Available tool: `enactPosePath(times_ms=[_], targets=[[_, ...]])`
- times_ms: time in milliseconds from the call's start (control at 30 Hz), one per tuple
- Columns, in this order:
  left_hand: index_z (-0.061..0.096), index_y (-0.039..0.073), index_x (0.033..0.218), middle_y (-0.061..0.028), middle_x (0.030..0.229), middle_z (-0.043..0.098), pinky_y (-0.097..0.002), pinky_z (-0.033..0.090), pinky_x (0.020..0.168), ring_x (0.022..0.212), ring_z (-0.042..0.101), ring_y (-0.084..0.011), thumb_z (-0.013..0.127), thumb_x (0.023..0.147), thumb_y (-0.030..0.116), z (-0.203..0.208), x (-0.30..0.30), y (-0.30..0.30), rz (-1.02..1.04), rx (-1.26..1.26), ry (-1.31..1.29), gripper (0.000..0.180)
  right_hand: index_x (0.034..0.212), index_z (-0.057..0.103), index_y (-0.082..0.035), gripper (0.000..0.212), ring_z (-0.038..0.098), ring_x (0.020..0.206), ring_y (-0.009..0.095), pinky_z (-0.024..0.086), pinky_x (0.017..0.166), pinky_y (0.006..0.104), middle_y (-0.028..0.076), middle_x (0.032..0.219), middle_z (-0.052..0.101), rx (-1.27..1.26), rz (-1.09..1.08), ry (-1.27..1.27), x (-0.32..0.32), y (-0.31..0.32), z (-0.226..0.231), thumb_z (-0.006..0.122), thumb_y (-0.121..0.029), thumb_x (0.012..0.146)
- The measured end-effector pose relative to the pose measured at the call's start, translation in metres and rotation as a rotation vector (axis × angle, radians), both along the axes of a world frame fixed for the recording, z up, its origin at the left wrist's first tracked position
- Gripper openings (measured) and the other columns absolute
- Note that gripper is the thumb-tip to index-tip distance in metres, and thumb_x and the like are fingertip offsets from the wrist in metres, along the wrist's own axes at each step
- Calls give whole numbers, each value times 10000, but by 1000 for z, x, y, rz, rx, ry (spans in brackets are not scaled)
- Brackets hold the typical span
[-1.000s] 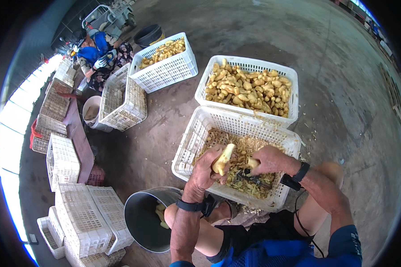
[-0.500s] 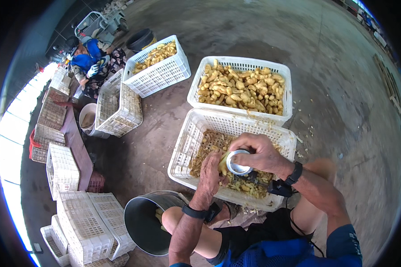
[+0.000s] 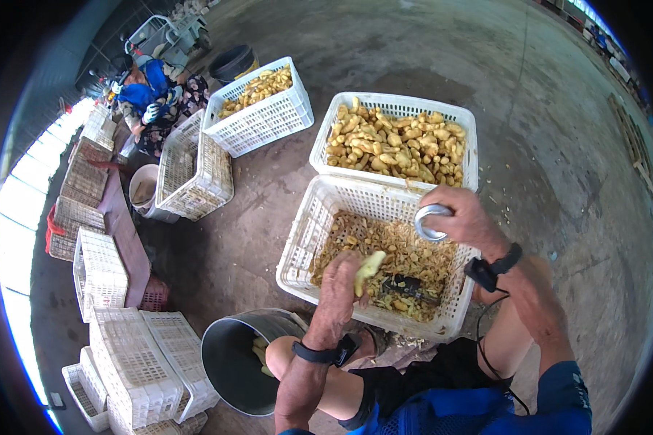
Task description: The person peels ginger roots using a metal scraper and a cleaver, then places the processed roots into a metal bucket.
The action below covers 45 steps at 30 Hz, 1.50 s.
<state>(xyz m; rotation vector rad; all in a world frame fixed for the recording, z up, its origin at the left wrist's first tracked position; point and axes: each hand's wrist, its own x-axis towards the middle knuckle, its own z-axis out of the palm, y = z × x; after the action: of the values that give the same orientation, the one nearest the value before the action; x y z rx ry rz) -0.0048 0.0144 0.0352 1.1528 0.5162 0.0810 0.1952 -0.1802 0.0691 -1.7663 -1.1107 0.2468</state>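
Observation:
My left hand is closed around a peeled, pale yellow-green piece of ginger, above the left part of the near white crate. To the right and higher, my right hand grips a round silver metal piece with a ring-like rim; my fingers hide part of it. Below both hands the crate holds ginger peelings, and a black object lies among them. Just beyond stands another white crate heaped with unpeeled ginger.
By my left knee, a grey bucket holds some pale ginger pieces. At far left a co-worker sits near a crate of ginger and an upright basket. Stacked white crates stand at lower left.
My right hand has lifted the round metal piece off the ginger and moved right and away. My left hand still holds the ginger, now tilted up and fully apart from the metal piece.

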Motion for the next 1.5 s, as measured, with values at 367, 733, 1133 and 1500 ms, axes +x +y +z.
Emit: enactPosePath(times_ms=[367,733,1133,1500], targets=[[595,55,981,-39,673,552,-352,482,528,501,452,-126,506,1005,416,13,6,-28,56,-381,59,372,1103,681,-78,334,708,802,219,550,692,311,88,907,701,141,275,14,-59,14,2,818,-209,828],[567,12,928,-40,588,462,-310,380,429,418,361,-120,488,1022,396,37,-54,-88,24,-499,51,404,1070,679,-59,290,705,767,185,559,681,306,78,884,711,260,254,-48,-67,-46,17,805,-166,832],[552,32,1024,-76,589,499,-309,424,369,363,358,-142,494,1011,426,41,-97,-136,89,-381,41,399,1071,676,-88,282,702,755,183,553,647,303,67,895,712,216,429,-25,-112,-68,24,799,-208,847],[543,24,1074,-87,631,508,-311,460,405,389,369,-131,499,1019,389,26,-101,-161,90,-352,-26,372,1022,667,-78,236,700,750,221,549,661,324,83,868,698,159,486,5,-103,-80,17,747,-240,870]])
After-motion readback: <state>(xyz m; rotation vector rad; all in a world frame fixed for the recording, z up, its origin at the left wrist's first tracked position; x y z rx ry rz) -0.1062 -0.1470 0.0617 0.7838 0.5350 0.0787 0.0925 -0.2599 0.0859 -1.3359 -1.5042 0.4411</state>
